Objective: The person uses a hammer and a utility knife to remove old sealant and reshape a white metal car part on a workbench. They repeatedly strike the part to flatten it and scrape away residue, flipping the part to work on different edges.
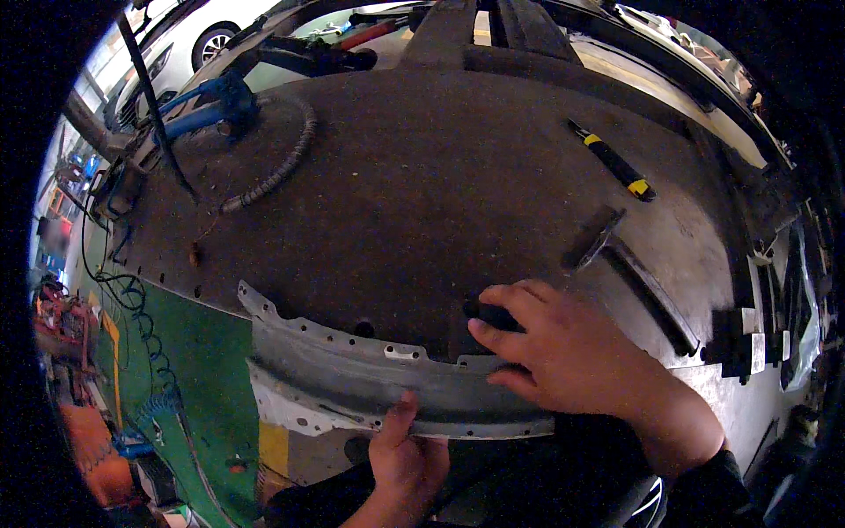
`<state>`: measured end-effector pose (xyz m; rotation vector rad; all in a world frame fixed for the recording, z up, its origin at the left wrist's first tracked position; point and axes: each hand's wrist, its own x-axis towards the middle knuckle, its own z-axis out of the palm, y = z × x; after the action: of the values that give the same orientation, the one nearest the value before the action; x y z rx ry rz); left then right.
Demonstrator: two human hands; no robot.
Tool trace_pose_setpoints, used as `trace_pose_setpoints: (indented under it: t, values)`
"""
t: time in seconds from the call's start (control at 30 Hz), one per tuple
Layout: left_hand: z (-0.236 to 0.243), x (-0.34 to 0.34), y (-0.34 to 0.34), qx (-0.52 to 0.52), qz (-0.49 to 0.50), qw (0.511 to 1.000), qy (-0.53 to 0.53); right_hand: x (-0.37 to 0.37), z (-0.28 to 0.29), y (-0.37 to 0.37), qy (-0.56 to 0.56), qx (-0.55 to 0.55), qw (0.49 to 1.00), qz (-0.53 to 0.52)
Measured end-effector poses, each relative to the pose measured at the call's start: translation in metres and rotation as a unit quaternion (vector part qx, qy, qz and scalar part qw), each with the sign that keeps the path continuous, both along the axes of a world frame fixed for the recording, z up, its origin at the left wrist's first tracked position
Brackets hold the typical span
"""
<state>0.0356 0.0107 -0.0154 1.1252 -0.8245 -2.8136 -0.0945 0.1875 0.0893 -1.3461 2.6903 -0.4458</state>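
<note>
left hand: thumb pressing metal panel's near edge | right hand: gripping black tool above panel | screwdriver far beyond panel

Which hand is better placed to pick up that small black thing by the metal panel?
Right. The right hand already has fingertips on the black object; the left hand is lower, thumb pressed on the grey metal panel.

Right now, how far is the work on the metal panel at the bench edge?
Done: the bent grey metal panel already lies on the workbench edge. In hand: the left hand presses its lower edge with the thumb, and the right hand holds a small dark object against its top. Left: the black and yellow tool lies untouched, and the panel looks dented.
</note>
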Motion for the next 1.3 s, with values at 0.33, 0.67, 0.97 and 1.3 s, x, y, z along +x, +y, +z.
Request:
trace_pose_setpoints:
  t: [0.33,0.67,0.97,1.3]
  values:
    - [0.014,-0.01,-0.013,0.066,0.033,0.997,0.008,-0.001,-0.007,-0.01,-0.04,-0.062,0.997,-0.021]
    - [0.016,-0.011,-0.009,0.071,0.042,0.997,0.014,0.012,-0.019,-0.014,-0.057,-0.104,0.99,-0.082]
    - [-0.001,-0.005,0.005,0.123,-0.01,0.977,0.172,0.019,-0.018,-0.016,-0.04,-0.082,0.991,-0.096]
    - [0.001,-0.002,0.008,0.139,-0.006,0.972,0.188,0.022,-0.023,-0.012,-0.024,-0.109,0.988,-0.109]
